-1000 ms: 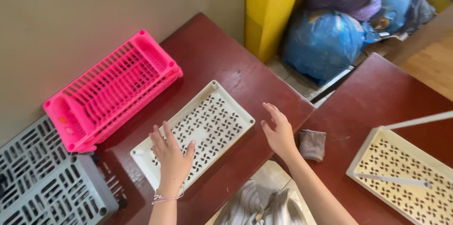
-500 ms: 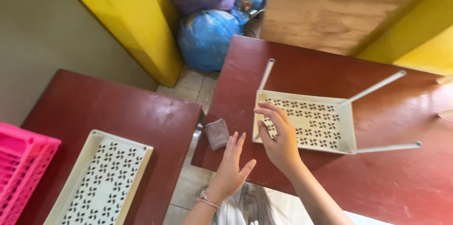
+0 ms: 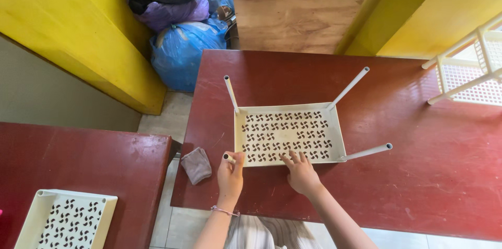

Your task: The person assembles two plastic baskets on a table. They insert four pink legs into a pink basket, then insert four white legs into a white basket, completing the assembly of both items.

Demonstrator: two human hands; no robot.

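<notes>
Four white tube legs on cream perforated tray (image 3: 287, 134); left hand (image 3: 230, 176) grip around one leg (image 3: 229, 158); right hand (image 3: 302, 173) flat, fingers apart.

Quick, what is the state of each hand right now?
Left hand: closed around the near-left white tube of the perforated tray.
Right hand: open, fingers flat on the tray.
</notes>
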